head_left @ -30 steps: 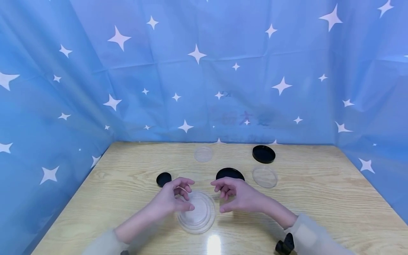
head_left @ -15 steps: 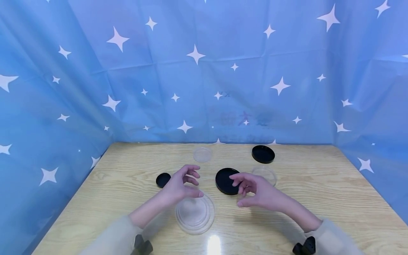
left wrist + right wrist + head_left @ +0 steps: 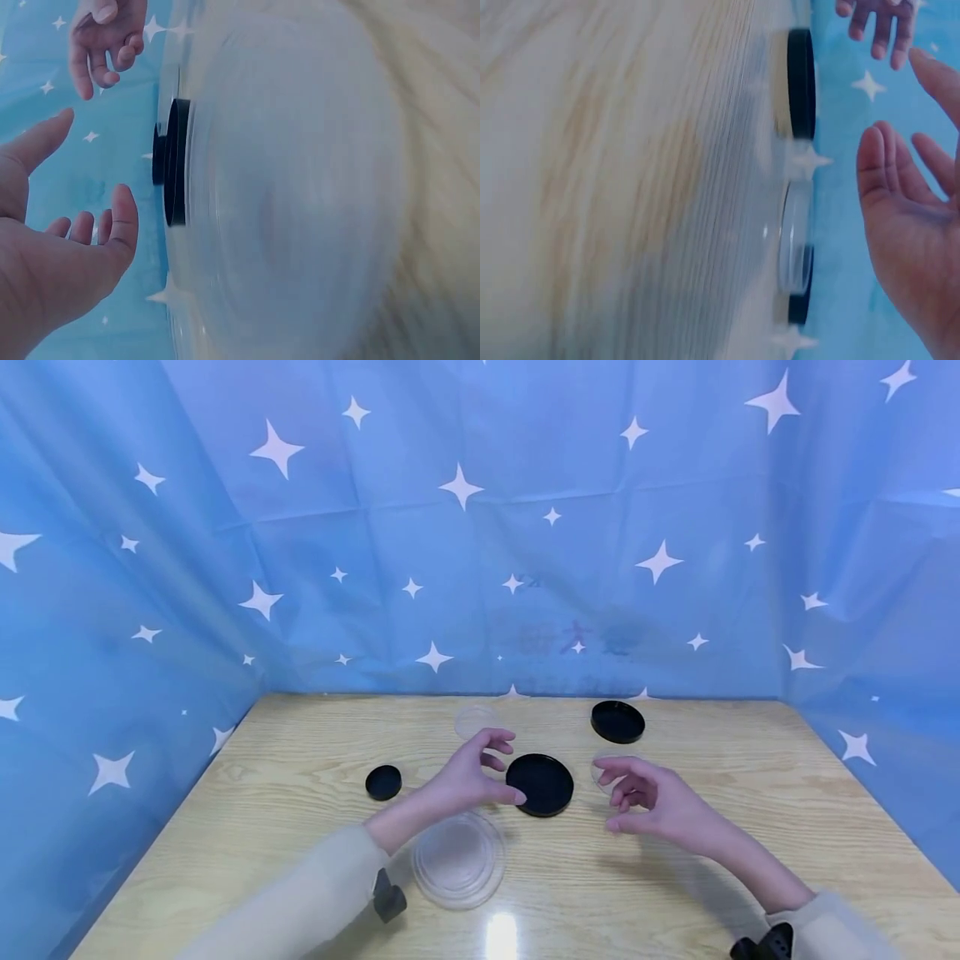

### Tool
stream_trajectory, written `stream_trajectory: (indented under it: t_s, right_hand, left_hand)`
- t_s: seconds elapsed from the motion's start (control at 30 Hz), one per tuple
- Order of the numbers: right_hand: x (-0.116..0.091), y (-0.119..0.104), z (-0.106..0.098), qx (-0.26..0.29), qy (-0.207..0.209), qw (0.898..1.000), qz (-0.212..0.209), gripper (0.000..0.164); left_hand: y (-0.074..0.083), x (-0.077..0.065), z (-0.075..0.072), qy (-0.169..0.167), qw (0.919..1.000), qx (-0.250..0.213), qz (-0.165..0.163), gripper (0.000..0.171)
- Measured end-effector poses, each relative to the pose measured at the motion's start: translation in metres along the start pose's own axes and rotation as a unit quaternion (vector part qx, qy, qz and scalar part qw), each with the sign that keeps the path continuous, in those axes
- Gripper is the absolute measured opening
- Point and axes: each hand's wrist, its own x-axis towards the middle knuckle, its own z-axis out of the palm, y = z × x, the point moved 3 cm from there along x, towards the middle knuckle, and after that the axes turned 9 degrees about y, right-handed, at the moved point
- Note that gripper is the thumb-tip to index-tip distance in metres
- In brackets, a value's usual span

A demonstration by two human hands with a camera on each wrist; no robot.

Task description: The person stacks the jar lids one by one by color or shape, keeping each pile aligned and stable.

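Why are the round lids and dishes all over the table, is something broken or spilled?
Nothing looks broken or spilled. The black lids and clear dishes lie flat and apart on the wooden table. Both the left hand and right hand hold nothing.

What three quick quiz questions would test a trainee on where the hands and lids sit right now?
1. True or false: the left hand grips the small black lid.
2. Which thing lies between the two hands on the wooden table? A) the large black lid B) the far black lid C) the large clear dish
3. Fill in: the right hand holds ____, its fingers loosely curled above a clear dish that it partly hides.

Key:
1. False; it holds nothing, its thumb tip at the large black lid's edge.
2. A.
3. Nothing.
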Motion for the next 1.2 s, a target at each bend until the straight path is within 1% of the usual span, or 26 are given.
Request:
stream_trajectory:
  t_s: [0.13, 0.27, 0.5, 0.6, 0.77, 0.97, 1.2]
  right_hand:
    - [-0.006, 0.004, -0.015, -0.023, 0.03, 0.999, 0.007, 0.065]
    - [-0.013, 0.009, -0.03, -0.048, 0.056, 0.997, 0.012, 0.063]
    - [-0.021, 0.023, -0.049, -0.075, 0.083, 0.994, 0.016, 0.062]
    - [-0.022, 0.03, -0.055, -0.084, 0.092, 0.992, 0.024, 0.063]
    - [-0.02, 0.036, -0.06, -0.092, 0.103, 0.99, 0.03, 0.069]
    - [-0.019, 0.041, -0.066, -0.1, 0.111, 0.988, 0.043, 0.073]
    - [-0.011, 0.047, -0.066, -0.097, 0.085, 0.989, 0.07, 0.081]
  left_hand:
    - [0.006, 0.01, 0.015, -0.015, 0.9999, 0.0, -0.005, 0.077]
    - [0.012, 0.018, 0.031, -0.02, 0.9998, -0.007, -0.007, 0.077]
    - [0.017, 0.027, 0.058, -0.033, 0.9992, -0.02, -0.011, 0.079]
    - [0.018, 0.03, 0.066, -0.031, 0.9993, -0.02, -0.012, 0.078]
    - [0.018, 0.036, 0.078, -0.011, 0.9993, -0.027, -0.022, 0.075]
    - [0.016, 0.039, 0.089, -0.002, 0.9991, -0.024, -0.035, 0.073]
    - [0.01, 0.041, 0.091, 0.018, 0.9991, 0.005, -0.037, 0.073]
